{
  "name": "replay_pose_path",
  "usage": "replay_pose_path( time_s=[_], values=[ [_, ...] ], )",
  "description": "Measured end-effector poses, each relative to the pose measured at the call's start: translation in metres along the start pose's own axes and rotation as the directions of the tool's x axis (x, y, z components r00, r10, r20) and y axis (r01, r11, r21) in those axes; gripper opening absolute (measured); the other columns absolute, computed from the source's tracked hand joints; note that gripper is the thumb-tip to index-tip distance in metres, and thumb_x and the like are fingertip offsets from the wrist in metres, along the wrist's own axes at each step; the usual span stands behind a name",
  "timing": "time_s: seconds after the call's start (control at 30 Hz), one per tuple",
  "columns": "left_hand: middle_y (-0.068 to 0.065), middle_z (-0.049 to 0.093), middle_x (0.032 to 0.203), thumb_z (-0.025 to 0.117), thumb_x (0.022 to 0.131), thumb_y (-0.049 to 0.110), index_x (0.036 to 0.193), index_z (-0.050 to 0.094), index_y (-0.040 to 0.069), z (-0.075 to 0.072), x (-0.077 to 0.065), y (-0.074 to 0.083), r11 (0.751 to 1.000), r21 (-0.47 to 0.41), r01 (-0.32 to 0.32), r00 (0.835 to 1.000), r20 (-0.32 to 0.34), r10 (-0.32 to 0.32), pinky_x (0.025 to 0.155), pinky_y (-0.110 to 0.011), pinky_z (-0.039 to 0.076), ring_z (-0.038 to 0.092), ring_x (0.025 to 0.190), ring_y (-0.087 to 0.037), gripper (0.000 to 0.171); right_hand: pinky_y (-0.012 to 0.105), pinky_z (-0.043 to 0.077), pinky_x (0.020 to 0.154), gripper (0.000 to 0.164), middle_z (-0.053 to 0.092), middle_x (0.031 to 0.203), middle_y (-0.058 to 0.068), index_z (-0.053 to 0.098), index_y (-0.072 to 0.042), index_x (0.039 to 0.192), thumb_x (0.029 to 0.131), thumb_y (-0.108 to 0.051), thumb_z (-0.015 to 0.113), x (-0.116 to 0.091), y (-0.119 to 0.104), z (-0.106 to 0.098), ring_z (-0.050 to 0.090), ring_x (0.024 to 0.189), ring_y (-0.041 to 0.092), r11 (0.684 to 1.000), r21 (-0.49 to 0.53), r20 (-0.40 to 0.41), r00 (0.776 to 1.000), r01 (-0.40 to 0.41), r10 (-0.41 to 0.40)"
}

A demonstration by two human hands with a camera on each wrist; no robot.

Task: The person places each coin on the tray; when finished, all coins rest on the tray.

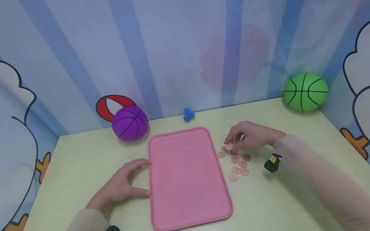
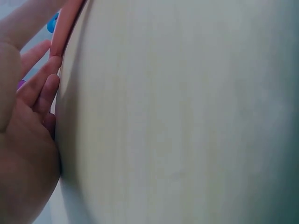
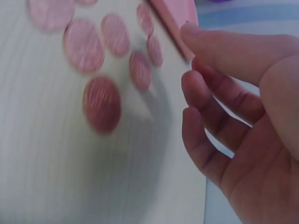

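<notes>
A pink rectangular tray (image 1: pixel 187 177) lies flat on the table. My left hand (image 1: pixel 121 185) is at its left side, thumb and forefinger spread apart with their tips at the rim; in the left wrist view the fingers (image 2: pixel 39 88) reach toward the tray edge (image 2: pixel 70 23). To the right of the tray, several copper-pink coins (image 1: pixel 243 164) are scattered. Over the far end of them is my right hand (image 1: pixel 250 135), pinching one coin (image 1: pixel 228 146) between thumb and forefinger. From the right wrist, the other fingers (image 3: pixel 205 100) are bent, and loose coins (image 3: pixel 102 105) lie beyond.
A purple ball (image 1: pixel 130 123) sits at the back left and a green ball (image 1: pixel 306 91) at the back right. Between them, by the back wall, is a small blue object (image 1: pixel 189 114). Printed cloth walls (image 1: pixel 174 45) close in the table at the back and sides.
</notes>
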State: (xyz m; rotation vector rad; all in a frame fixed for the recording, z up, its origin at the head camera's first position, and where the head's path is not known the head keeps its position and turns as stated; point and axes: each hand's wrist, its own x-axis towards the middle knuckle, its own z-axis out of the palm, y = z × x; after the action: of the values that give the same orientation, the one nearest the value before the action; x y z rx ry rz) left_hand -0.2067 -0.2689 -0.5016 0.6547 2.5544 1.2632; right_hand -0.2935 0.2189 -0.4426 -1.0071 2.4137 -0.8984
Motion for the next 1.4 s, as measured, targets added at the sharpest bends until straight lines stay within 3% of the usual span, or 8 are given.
replay_pose_path(
  time_s=[0.33,0.57,0.83,1.07,1.4],
  values=[
    [-0.008,0.046,0.162,0.099,0.069,0.038,0.151,0.056,0.022,0.0,0.0,0.0,1.0,0.008,-0.004,1.0,0.004,0.004,0.123,-0.07,0.021,0.036,0.151,-0.04,0.094,0.032,0.062,0.085,0.026,0.073,0.105,-0.002,0.078,-0.011,0.121,0.095,-0.015,0.079,0.034,-0.034,0.026,0.072,0.089,0.017,0.996,0.085,0.01,1.0,0.004,-0.005],
    [-0.002,0.046,0.162,0.1,0.068,0.038,0.15,0.055,0.027,0.001,0.002,-0.002,1.0,-0.009,0.014,1.0,0.013,-0.014,0.125,-0.066,0.021,0.036,0.152,-0.034,0.095,0.029,0.06,0.082,0.028,0.073,0.105,-0.001,0.079,-0.008,0.12,0.092,-0.014,0.081,0.063,-0.055,0.047,0.069,0.092,0.011,0.998,0.04,-0.022,0.999,0.041,-0.04],
    [-0.005,0.045,0.162,0.099,0.07,0.039,0.151,0.054,0.025,0.0,0.0,0.001,1.0,0.008,0.022,1.0,0.018,-0.022,0.125,-0.068,0.022,0.035,0.153,-0.036,0.094,0.025,0.059,0.083,0.024,0.077,0.101,0.0,0.081,-0.006,0.114,0.091,-0.012,0.083,0.091,-0.067,0.067,0.068,0.089,0.009,0.998,0.02,-0.039,0.997,0.063,-0.062],
    [-0.005,0.045,0.162,0.099,0.07,0.038,0.151,0.055,0.023,-0.001,-0.002,0.003,1.0,0.011,0.026,0.999,0.018,-0.026,0.124,-0.067,0.023,0.037,0.151,-0.037,0.094,0.021,0.058,0.084,0.02,0.077,0.1,-0.001,0.082,-0.01,0.111,0.092,-0.015,0.083,0.104,-0.072,0.082,0.068,0.089,0.006,0.995,-0.075,-0.044,0.996,0.071,-0.075],
    [0.0,0.046,0.161,0.099,0.069,0.04,0.151,0.054,0.028,-0.001,-0.002,0.006,0.998,-0.008,0.07,0.997,0.02,-0.07,0.124,-0.069,0.022,0.036,0.151,-0.034,0.095,0.026,0.057,0.088,0.017,0.077,0.099,-0.003,0.081,-0.011,0.11,0.095,-0.018,0.08,0.116,-0.077,0.095,0.067,0.092,0.01,0.987,-0.143,-0.039,0.996,0.08,-0.086]
  ],
)
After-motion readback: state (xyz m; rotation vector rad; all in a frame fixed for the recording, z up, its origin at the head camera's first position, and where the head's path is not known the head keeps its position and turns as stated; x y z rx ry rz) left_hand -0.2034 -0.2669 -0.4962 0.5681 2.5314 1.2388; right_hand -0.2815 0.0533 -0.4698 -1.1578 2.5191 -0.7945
